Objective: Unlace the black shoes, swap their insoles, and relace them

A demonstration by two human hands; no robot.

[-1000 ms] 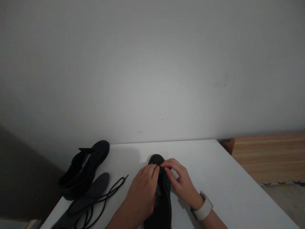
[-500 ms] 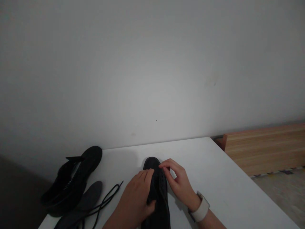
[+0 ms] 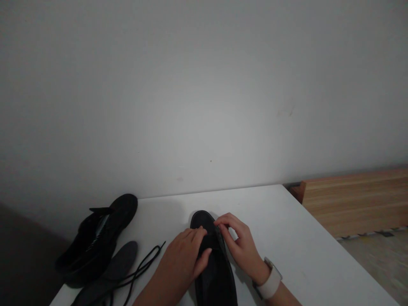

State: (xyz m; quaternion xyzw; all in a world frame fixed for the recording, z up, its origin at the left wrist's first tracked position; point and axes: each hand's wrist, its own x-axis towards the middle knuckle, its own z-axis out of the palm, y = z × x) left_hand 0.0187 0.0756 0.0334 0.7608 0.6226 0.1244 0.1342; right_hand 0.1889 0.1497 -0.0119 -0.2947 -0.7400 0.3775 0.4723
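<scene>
1. Black shoe (image 3: 216, 280) lies at the middle of the near edge of the white table (image 3: 302, 246), toe towards the far edge, with both hands on it.
2. Left hand (image 3: 183, 259): its grip is closed over the shoe's upper, fingers across the top and thumb pressed at the opening, holding the shoe down.
3. Right hand (image 3: 242, 246), with a pale wristband (image 3: 269, 282), has its grip pinched at the right flap of the upper, near the toe. Whether a lace end sits between those fingertips cannot be told.
4. Seemingly done: a loose lace (image 3: 145, 261) and a dark insole (image 3: 111, 270) lie out on the table by its left edge, near the second shoe (image 3: 98, 238), which rests at the far left corner with its tongue pulled open.
5. Seemingly unfinished: the shoe in hand shows no lace across its front, and the work sits at the eyelets nearest the toe, so by my judgement little of this shoe is dealt with yet.
</scene>
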